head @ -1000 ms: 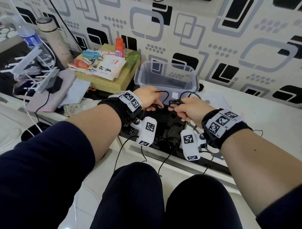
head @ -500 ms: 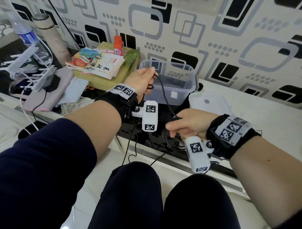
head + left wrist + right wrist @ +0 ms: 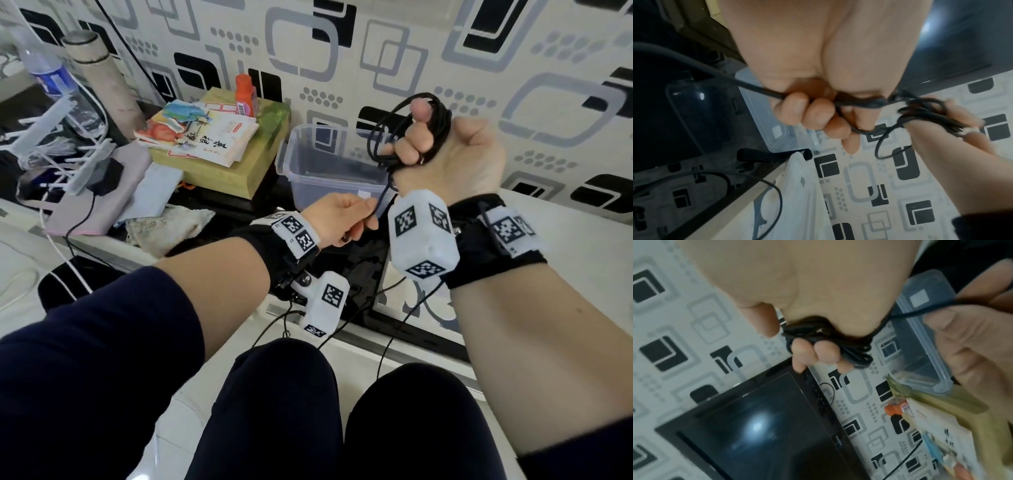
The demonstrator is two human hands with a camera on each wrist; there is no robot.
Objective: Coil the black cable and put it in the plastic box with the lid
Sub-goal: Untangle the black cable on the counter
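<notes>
My right hand (image 3: 445, 161) is raised in front of the clear plastic box (image 3: 291, 161), palm toward me. Its fingers (image 3: 812, 352) curl round a bundle of black cable (image 3: 383, 133) loops, and some loops stick out past the thumb. One strand runs down from the bundle to my left hand (image 3: 342, 217), lower and to the left, which pinches it; in the left wrist view the fingers (image 3: 797, 105) curl round the cable (image 3: 719, 74). The box stands open with nothing in it. A white lid (image 3: 803, 191) lies on the table beside it.
On the left a green box (image 3: 239, 171) carries booklets and an orange bottle (image 3: 246, 90). Further left are a water bottle (image 3: 48, 75), a flask, a white rack and cloths. A glossy black surface (image 3: 756, 426) lies under my hands. Thin wrist-camera leads hang over the table edge.
My right hand rose from near the table's front edge, now holding the cable loops high before the box. My left hand dropped from the box rim and pinches the trailing strand.
</notes>
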